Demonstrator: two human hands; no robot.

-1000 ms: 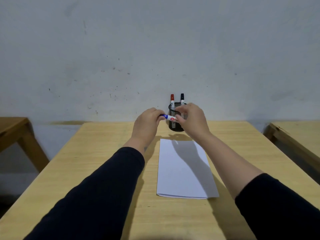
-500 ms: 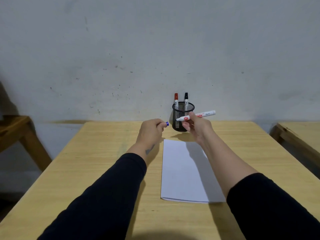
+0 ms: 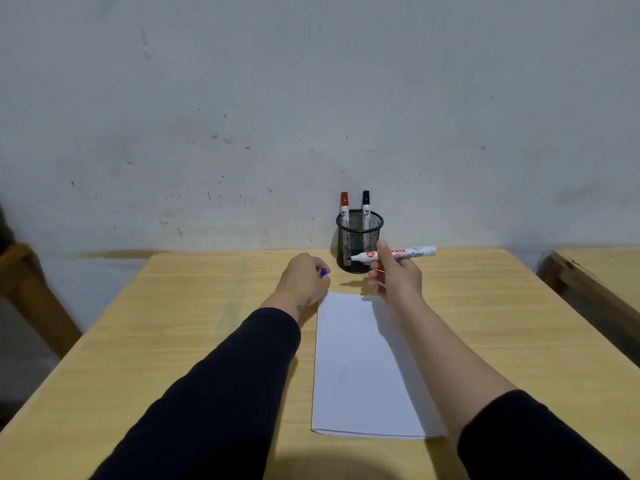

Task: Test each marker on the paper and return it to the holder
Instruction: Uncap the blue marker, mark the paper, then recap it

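Note:
My right hand (image 3: pixel 396 277) holds an uncapped white marker (image 3: pixel 410 253) level above the table, its tip pointing left in front of the black mesh holder (image 3: pixel 360 242). My left hand (image 3: pixel 303 280) is closed around the marker's blue cap (image 3: pixel 323 272), just left of the holder. A red-capped marker (image 3: pixel 344 204) and a black-capped marker (image 3: pixel 365 202) stand upright in the holder. A white sheet of paper (image 3: pixel 360 368) lies on the wooden table (image 3: pixel 194 327) below both hands.
The holder stands at the table's far edge against a grey wall. Another wooden table (image 3: pixel 602 271) is at the right, and a wooden piece of furniture (image 3: pixel 24 285) at the left.
The hands pulled apart: the cap came off into my left hand, and my right hand drew the marker to the right. Both hands have since dropped a little toward the paper.

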